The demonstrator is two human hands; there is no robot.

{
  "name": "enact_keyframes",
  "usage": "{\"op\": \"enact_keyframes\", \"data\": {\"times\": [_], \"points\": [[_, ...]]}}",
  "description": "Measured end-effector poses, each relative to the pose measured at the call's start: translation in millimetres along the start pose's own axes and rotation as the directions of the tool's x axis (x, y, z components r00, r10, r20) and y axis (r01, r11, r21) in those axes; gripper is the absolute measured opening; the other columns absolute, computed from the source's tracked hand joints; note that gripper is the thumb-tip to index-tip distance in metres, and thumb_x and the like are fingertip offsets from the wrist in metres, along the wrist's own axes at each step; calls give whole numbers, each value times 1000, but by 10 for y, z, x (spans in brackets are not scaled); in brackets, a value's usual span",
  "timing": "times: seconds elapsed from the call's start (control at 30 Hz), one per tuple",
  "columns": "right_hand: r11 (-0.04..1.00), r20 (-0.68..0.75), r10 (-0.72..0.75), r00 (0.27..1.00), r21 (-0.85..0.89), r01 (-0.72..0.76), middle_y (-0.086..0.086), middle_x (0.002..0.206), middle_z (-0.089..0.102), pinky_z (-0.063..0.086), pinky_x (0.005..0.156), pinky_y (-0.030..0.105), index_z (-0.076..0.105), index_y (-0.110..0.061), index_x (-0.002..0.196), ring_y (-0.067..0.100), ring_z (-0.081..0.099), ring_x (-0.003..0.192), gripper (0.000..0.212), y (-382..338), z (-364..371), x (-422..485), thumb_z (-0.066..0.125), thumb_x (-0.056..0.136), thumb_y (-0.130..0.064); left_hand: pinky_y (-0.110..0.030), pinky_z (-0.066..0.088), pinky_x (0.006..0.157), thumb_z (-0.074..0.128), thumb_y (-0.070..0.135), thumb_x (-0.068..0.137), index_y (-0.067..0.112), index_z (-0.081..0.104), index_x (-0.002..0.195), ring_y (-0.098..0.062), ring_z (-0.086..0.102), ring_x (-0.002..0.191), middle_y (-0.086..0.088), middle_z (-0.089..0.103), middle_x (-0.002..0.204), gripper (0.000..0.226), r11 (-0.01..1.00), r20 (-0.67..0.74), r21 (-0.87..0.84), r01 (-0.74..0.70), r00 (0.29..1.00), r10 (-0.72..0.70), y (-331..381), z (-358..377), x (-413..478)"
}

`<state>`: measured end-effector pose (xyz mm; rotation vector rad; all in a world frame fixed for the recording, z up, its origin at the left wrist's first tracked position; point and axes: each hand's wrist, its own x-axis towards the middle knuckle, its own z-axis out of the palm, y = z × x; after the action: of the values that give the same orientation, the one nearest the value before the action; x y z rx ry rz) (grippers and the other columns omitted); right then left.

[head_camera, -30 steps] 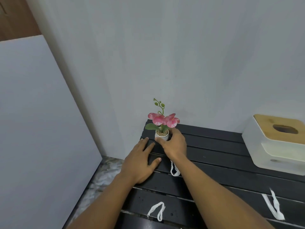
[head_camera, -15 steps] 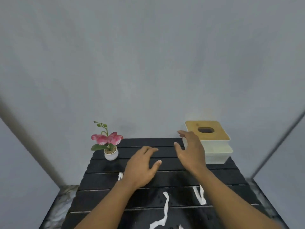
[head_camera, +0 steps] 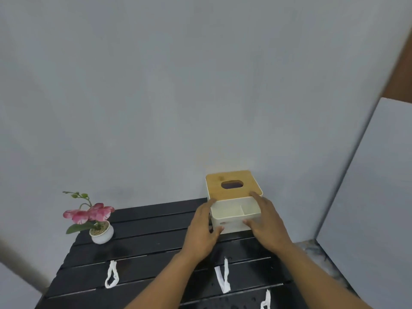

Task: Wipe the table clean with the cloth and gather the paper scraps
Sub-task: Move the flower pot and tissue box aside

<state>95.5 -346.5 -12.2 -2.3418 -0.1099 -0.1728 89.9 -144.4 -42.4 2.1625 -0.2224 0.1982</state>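
Three paper scraps show in the head view, the only view we get: a loop [head_camera: 112, 275] at lower left of the black slatted desk [head_camera: 145, 237], a V-shaped strip [head_camera: 223, 278] near the middle, and a third scrap [head_camera: 265, 301] at the bottom edge, partly cut off. All lie loose on the slats, apart from each other and from both hands. No cloth is visible anywhere in the frame.

Left hand [head_camera: 201, 233] is pressed vs. the left side of the white tissue box [head_camera: 234, 219], right hand [head_camera: 267, 224] vs. its right front corner. Fingers of both are spread and laid flat on the box walls, i.e. bracing it between them, not curled under. The box sits at the back right of the desk, bamboo lid [head_camera: 233, 182] w/ oval slot on top, open front tray divided in two. A small potted flower [head_camera: 100, 228] stands at back left, well apart from the hands.

We judge the step as clearing the desk before wiping; wiping and scrap gathering not yet begun. Next move prob. calls for an even two-sided squeeze to lift or slide the box w/o tipping the lid, then fetching the cloth.
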Motion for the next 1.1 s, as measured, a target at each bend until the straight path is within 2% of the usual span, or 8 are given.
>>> {"op": "enact_keyframes", "data": {"times": [0.17, 0.27, 0.4, 0.53, 0.67, 0.8, 1.0, 1.1], "points": [[999, -69, -33, 997, 1, 33, -3, 140, 38, 39, 97, 26, 33, -33, 136, 18, 44, 123, 65, -110, 102, -107, 70, 83, -23, -37, 50, 96, 66, 21, 86, 34, 37, 137, -11, 50, 120, 11, 46, 138, 60, 999, -91, 33, 13, 996, -10, -23, -123, -68], [993, -77, -113, 991, -31, 111, 2, 139, 37, 41, 93, 27, 34, -28, 136, 21, 46, 119, 64, -363, 252, -175, 70, 83, -22, -32, 46, 100, 65, 18, 87, 29, 38, 137, -8, 49, 119, 10, 48, 136, 57, 996, -148, 88, 12, 989, 2, -35, -422, -222], [987, -38, -158, 987, 23, 159, 4, 135, 39, 45, 92, 34, 36, -28, 135, 23, 50, 113, 63, -846, 588, -230, 70, 82, -23, -26, 42, 99, 64, 16, 88, 29, 37, 138, -10, 49, 120, 7, 48, 138, 58, 986, -197, 139, 88, 979, -60, -215, -995, -415], [985, 19, -173, 985, 26, 172, 3, 135, 40, 43, 95, 34, 34, -30, 135, 23, 49, 115, 62, -1204, 958, -242, 69, 84, -28, -39, 45, 102, 64, 18, 89, 33, 34, 139, -14, 50, 122, 8, 47, 141, 60, 973, -206, 165, 159, 971, -123, -459, -1422, -581], [989, 70, -145, 987, 24, 144, 2, 138, 37, 43, 97, 35, 32, -32, 136, 24, 49, 116, 62, -1366, 1227, -258, 67, 85, -28, -38, 49, 97, 64, 15, 89, 32, 36, 139, -12, 53, 115, 8, 51, 136, 60, 967, -210, 165, 192, 965, -156, -631, -1625, -680], [991, 90, -133, 987, 16, 132, 3, 140, 35, 44, 97, 37, 32, -32, 137, 26, 50, 117, 62, -1426, 1377, -270, 67, 86, -26, -27, 49, 86, 64, 12, 88, 30, 38, 137, -8, 58, 100, 10, 54, 127, 59, 969, -207, 150, 197, 965, -164, -740, -1707, -725], [990, 82, -134, 988, -24, 136, 2, 142, 32, 46, 97, 41, 27, -35, 138, 28, 50, 118, 65, -1443, 1525, -264, 66, 86, -29, -24, 47, 81, 64, 11, 87, 30, 38, 137, -8, 59, 97, 13, 54, 124, 59, 971, -242, 123, 203, 955, -169, -840, -1734, -737], [987, 89, -145, 985, -52, 150, 3, 144, 29, 50, 94, 41, 23, -36, 139, 29, 51, 117, 67, -1412, 1564, -255, 65, 87, -31, -25, 49, 83, 64, 11, 87, 31, 38, 137, -9, 59, 98, 13, 53, 124, 60, 973, -249, 98, 210, 952, -180, -863, -1727, -721]]}}
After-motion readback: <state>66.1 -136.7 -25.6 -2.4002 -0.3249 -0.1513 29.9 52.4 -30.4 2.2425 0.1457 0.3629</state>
